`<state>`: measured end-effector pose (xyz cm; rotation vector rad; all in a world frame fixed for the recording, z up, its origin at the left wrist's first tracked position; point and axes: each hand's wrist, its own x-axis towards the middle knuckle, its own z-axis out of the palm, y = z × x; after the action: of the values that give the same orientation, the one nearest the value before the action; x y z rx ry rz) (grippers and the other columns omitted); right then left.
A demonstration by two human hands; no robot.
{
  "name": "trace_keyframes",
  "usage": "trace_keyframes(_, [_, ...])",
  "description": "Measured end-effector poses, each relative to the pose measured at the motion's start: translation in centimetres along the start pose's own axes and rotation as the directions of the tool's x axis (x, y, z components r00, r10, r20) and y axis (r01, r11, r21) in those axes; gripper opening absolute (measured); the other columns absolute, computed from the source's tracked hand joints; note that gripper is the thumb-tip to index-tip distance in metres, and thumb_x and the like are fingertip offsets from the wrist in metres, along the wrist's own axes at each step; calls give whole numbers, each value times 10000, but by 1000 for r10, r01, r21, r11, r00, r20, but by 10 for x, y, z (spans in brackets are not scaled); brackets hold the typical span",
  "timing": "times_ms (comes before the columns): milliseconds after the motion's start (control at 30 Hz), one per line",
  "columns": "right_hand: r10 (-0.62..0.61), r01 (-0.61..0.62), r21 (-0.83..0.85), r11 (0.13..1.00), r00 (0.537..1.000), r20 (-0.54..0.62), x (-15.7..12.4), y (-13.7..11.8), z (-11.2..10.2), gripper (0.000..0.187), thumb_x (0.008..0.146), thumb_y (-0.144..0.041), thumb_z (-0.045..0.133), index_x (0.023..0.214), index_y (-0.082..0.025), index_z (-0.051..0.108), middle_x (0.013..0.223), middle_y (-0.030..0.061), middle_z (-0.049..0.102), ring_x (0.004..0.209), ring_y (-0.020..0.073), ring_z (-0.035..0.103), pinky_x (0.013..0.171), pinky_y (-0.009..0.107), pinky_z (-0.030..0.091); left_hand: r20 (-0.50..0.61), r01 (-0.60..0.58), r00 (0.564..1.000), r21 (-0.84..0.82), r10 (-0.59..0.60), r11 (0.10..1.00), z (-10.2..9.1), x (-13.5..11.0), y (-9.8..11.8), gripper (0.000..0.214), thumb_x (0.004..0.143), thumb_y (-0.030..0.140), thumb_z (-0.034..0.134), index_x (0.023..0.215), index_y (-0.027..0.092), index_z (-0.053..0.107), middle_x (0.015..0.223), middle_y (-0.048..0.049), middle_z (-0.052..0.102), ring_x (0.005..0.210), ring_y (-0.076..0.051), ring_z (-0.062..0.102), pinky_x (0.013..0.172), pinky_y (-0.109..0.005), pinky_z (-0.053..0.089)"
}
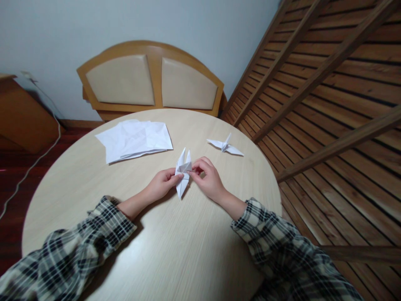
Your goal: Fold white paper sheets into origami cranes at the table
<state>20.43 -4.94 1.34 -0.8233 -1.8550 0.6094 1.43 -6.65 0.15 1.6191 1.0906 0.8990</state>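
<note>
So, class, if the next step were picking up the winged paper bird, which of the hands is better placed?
Probably the right hand: the winged paper bird lies just beyond it, on the same side. The left hand is farther off, across the folded paper that both hands pinch.

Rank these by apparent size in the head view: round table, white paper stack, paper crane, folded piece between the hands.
1. Round table
2. White paper stack
3. Paper crane and folded piece: too alike to rank.

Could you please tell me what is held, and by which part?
A white pointed folded-paper figure: left hand and right hand pinch its opposite sides near the middle.
</note>
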Motion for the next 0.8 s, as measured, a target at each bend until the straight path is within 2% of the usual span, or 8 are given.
trace_keyframes(200, [-27,26,21,999,998,63,-2,-3,0,146,825,-82,582,827,-228,584,929,19,669,831,157,621,680,291,516,-20,-24,1000,8,24,1000,-1,1,-3,337,835,459,546,850,139,651,690,-4,577,645,-147,489,618,-261,404])
trace_keyframes(367, [-80,81,-4,997,989,128,-6,-2,1,204,786,-40,540,836,-230,595,952,21,715,886,168,659,750,322,541,-42,-19,999,-87,15,996,-1,2,-7,337,802,413,593,931,120,699,741,-37,636,681,-166,536,649,-281,430])
trace_keyframes(533, [-137,149,-74,986,979,148,-6,4,0,242,790,-27,515,844,-236,626,948,15,718,908,173,667,824,352,545,-12,5,1000,-152,-7,988,-3,3,-10,309,797,386,617,915,115,707,715,-32,639,656,-156,533,643,-277,432])
trace_keyframes(733, [-170,190,-105,976,970,171,-7,4,1,282,851,-99,602,1072,-261,670,981,41,642,886,175,624,773,330,542,27,-14,999,-90,17,996,-2,1,-8,333,819,427,607,901,116,693,705,-15,615,639,-140,503,628,-257,405])
trace_keyframes(800, [-181,203,-107,973,965,189,-7,4,2,292,861,-115,615,1090,-281,689,955,34,618,871,170,614,759,323,536,49,-16,999,-69,20,997,-2,0,-7,347,830,447,589,888,119,686,717,-18,615,657,-148,511,644,-265,410])
